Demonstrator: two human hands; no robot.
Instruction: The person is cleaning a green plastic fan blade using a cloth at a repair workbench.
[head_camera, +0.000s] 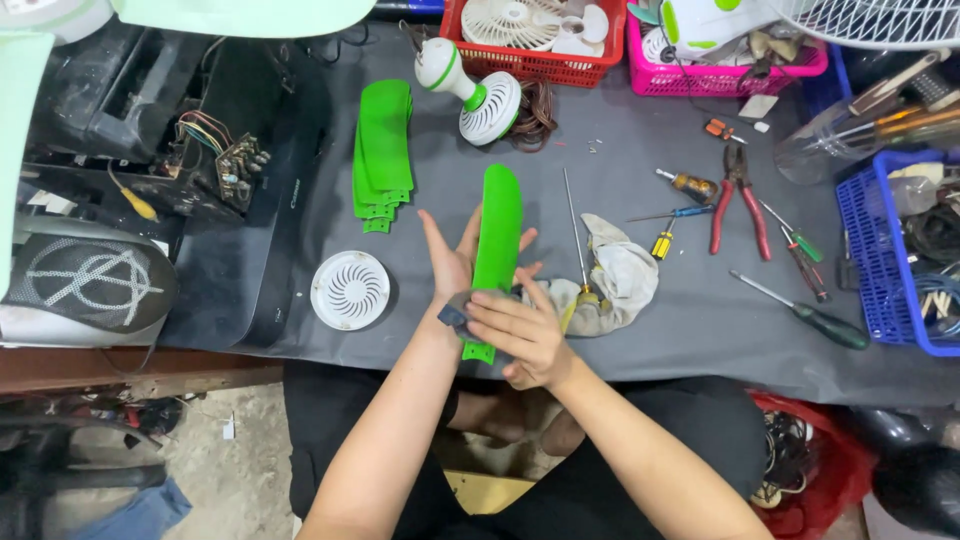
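Observation:
A long green fan blade (497, 225) stands on edge over the grey mat, its notched base toward me. My left hand (450, 262) lies flat behind the blade, fingers spread, backing it. My right hand (522, 335) presses a small dark pad (455, 316) against the blade's lower part. A stack of matching green blades (384, 150) lies further back on the left. A white round grille (350, 289) sits left of my hands.
A dirty rag (620, 275) and a long thin screwdriver (574, 225) lie right of my hands. Red-handled pliers (738, 200) and several screwdrivers are scattered right. A white-and-green fan body (470, 90), red basket (535, 62), pink basket (700, 75) and blue crate (875, 250) line the edges.

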